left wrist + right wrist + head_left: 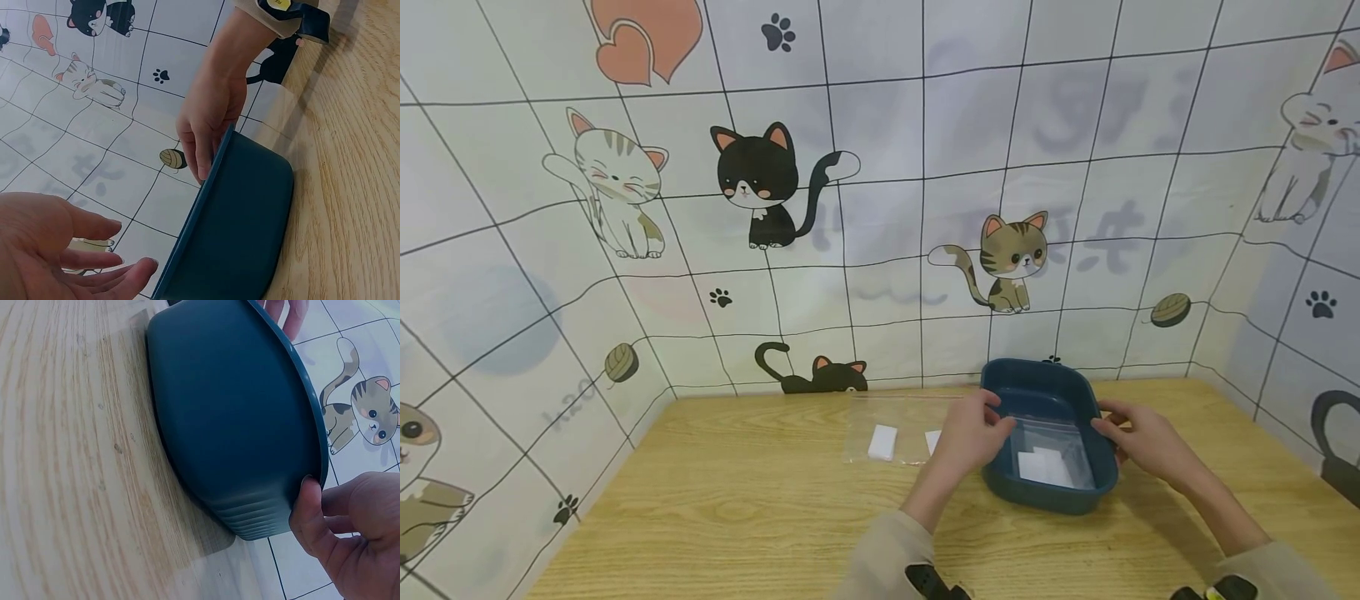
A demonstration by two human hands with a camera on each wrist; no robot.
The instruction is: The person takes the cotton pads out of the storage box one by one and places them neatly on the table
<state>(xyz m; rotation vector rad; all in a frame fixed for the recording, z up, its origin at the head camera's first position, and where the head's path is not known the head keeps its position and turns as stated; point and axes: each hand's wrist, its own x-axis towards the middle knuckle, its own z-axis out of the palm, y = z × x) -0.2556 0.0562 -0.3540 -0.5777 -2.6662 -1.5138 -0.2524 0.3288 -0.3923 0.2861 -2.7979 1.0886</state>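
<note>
A dark blue plastic basin (pixel 1048 498) stands on the table, its shadowed side filling much of the right wrist view. My right hand (pixel 1142 437) pinches its right rim, the thumb (pixel 307 503) against the outer wall. My left hand (pixel 967 433) hovers at the left rim with fingers relaxed and apart; in the left wrist view these fingers (pixel 134 278) hold nothing. Inside the basin lies a clear zip bag (pixel 1052 437) with white rectangular pieces (pixel 1045 468). Left of the basin, another clear bag (pixel 861 425) lies flat, partly hidden behind my left hand.
The second bag holds white pieces (pixel 882 442). The wooden table (pixel 737 500) extends left and in front of the basin. Close behind it rises a wall covering (pixel 887 292) with cat drawings and a grid pattern, which continues along both sides.
</note>
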